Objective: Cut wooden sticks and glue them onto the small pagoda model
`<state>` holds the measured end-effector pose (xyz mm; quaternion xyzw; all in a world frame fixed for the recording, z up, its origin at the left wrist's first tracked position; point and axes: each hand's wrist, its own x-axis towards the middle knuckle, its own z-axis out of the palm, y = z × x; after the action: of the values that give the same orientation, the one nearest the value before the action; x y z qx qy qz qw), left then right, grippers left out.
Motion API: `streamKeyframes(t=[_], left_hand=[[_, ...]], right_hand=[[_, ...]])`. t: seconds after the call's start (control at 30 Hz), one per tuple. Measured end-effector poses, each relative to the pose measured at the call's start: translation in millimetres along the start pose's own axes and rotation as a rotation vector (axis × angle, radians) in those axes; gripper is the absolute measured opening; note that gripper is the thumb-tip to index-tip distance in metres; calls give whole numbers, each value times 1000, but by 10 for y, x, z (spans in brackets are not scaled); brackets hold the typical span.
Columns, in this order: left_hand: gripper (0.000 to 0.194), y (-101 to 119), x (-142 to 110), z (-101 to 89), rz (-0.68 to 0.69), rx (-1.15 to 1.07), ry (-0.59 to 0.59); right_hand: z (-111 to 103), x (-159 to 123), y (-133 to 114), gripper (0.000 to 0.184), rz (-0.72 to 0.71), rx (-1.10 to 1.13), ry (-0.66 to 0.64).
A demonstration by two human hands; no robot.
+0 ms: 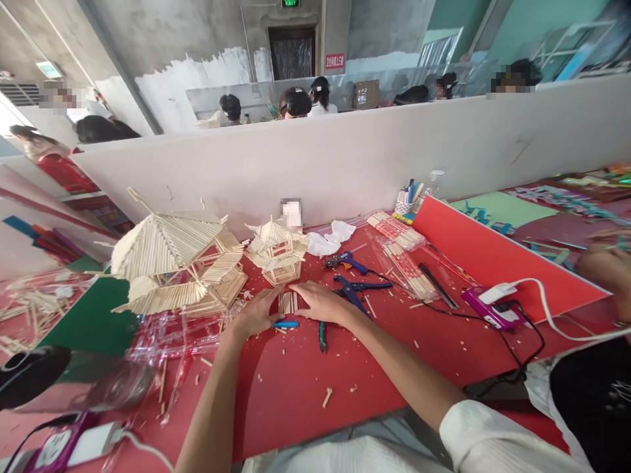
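Observation:
My left hand [256, 312] and my right hand [321, 302] rest on the red table [296, 387], fingers stretched toward each other. Between the fingertips lies a small panel of glued wooden sticks [288, 302], pressed from both sides. A blue pen-like tool [286, 324] lies just under the left hand. A small stick pagoda [277, 253] stands right behind the panel. A larger stick-built roof model [172, 263] stands to the left.
Blue pliers [357, 289] and a blue glue gun [345, 261] lie right of my hands. Packs of sticks [401, 253], a purple device with white plug [493, 307], clear plastic wrap [167, 335] and a white partition wall [345, 157] surround the spot. Another person's arm [604, 269] is at the right.

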<state>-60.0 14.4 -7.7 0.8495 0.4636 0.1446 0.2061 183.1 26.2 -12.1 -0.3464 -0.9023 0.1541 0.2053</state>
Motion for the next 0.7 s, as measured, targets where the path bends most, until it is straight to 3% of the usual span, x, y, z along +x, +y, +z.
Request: streamKeyframes(t=[0.1,0.23,0.3,0.47,0.57,0.7], left_hand=[[73,-19,22,34,11,-12,16],[69,-51,43,75,7,10,18],[69,-66,47,84,17,36,18],[61,-87,40,58,61,89,63],[50,-101,30,39,66,116,108],[47,-127,9,36,56,156,115]], right_hand=[[-92,3,28,57,14,-10,16],[-354,-24,196,31,112,-59,55],[-544,-94,359,21,252,-72,77],[-1009,-506,917,17,663,-222,230],[-1142,-767,1199,15,845,-239,163],[-1114,-884,1351,21,875,-177,-24]])
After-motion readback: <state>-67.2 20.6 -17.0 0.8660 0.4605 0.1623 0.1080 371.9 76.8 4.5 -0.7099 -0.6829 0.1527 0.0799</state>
